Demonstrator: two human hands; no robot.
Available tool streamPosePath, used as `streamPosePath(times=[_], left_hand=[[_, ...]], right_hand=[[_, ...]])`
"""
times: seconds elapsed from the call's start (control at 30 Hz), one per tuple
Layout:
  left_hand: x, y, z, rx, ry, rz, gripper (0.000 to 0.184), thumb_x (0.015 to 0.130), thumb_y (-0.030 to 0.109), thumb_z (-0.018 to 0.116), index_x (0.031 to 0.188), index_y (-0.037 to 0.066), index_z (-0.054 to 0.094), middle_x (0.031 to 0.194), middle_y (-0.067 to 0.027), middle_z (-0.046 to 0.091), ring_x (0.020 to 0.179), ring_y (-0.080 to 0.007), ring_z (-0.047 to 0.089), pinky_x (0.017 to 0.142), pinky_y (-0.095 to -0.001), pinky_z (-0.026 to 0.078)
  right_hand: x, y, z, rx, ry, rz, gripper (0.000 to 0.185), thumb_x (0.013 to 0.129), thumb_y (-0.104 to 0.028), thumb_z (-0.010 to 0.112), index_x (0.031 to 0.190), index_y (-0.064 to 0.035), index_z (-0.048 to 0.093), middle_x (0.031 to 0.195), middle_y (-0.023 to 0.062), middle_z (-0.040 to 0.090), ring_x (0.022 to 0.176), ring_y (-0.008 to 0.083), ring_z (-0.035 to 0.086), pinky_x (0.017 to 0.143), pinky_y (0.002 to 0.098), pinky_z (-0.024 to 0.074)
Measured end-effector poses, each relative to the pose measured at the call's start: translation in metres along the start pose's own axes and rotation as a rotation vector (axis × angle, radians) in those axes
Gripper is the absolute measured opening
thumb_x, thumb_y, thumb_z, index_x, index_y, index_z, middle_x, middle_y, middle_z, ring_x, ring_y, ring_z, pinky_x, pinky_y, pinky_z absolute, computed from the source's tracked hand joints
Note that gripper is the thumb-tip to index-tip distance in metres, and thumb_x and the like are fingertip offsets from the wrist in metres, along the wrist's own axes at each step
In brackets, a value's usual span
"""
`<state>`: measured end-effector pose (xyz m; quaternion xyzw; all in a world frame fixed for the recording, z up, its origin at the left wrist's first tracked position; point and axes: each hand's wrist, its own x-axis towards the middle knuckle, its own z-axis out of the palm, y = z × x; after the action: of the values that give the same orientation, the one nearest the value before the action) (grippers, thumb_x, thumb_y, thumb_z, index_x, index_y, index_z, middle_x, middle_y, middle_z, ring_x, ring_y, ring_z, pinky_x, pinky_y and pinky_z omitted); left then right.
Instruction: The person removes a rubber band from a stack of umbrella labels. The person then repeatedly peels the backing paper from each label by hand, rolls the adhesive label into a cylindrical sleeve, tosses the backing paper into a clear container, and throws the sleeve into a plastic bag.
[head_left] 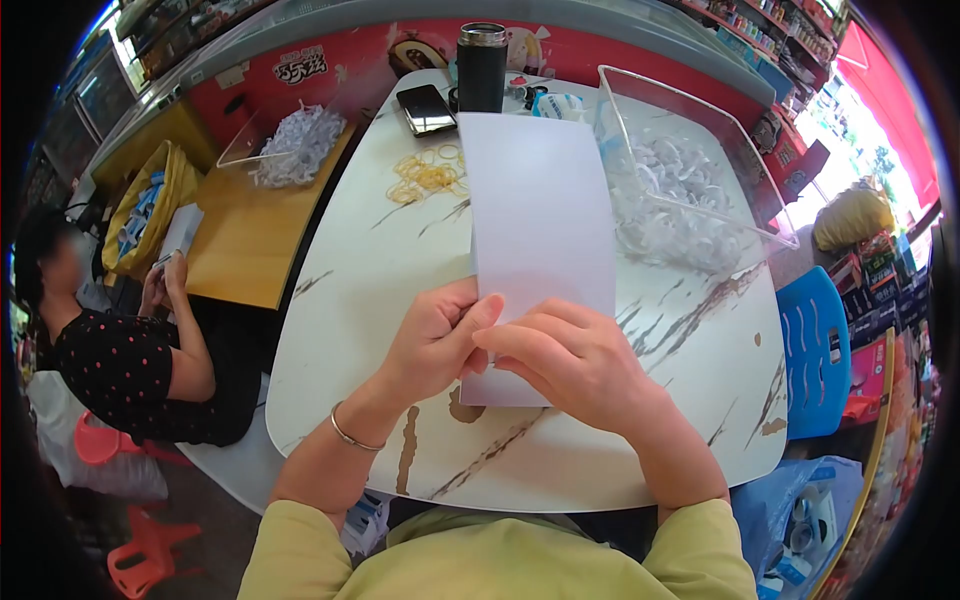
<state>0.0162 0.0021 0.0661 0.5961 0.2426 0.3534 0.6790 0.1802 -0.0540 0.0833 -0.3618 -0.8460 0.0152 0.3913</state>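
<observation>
A tall, blank white sheet of paper or card stands in front of me over the marble-patterned table, its lower end behind my hands. My left hand is closed at its left edge, thumb on the near side and curled fingers partly behind it. My right hand is in front of the sheet's lower part, its bent fingers pressed together close to my left thumb. Whatever lies between those right fingertips is too small or hidden to make out. Beyond the left hand is a loose pile of yellow rubber bands.
A clear plastic bin of curled, translucent strips stands at right. A black phone and a dark flask sit at the back. At left, a seated person handles something beside a wooden table. A blue chair is at right.
</observation>
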Motion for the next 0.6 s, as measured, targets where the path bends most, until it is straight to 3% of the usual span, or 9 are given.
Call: streamPosePath(times=[0.07, 0.6], left_hand=[[0.000, 0.004, 0.003, -0.015, 0.011, -0.029, 0.027, 0.095, 0.022, 0.045, 0.082, 0.002, 0.058, 0.059, 0.0023, 0.052, 0.045, -0.0015, 0.042, 0.040, -0.0166, 0.033], [-0.003, 0.010, 0.001, 0.057, -0.025, -0.045, 0.026, 0.094, 0.020, 0.047, 0.076, 0.002, 0.055, 0.060, 0.0005, 0.053, 0.046, -0.0018, 0.045, 0.040, -0.0162, 0.034]], right_hand=[[0.000, 0.002, 0.001, 0.009, -0.024, -0.025, 0.040, 0.064, 0.000, 0.073, 0.100, -0.0091, 0.058, 0.078, 0.0006, 0.060, 0.067, 0.0192, 0.057, 0.058, 0.0289, 0.0460], [0.004, 0.001, -0.003, 0.278, 0.018, 0.088, 0.035, 0.071, 0.002, 0.067, 0.103, -0.0082, 0.056, 0.076, 0.0037, 0.058, 0.067, 0.0204, 0.056, 0.061, 0.0299, 0.0457]])
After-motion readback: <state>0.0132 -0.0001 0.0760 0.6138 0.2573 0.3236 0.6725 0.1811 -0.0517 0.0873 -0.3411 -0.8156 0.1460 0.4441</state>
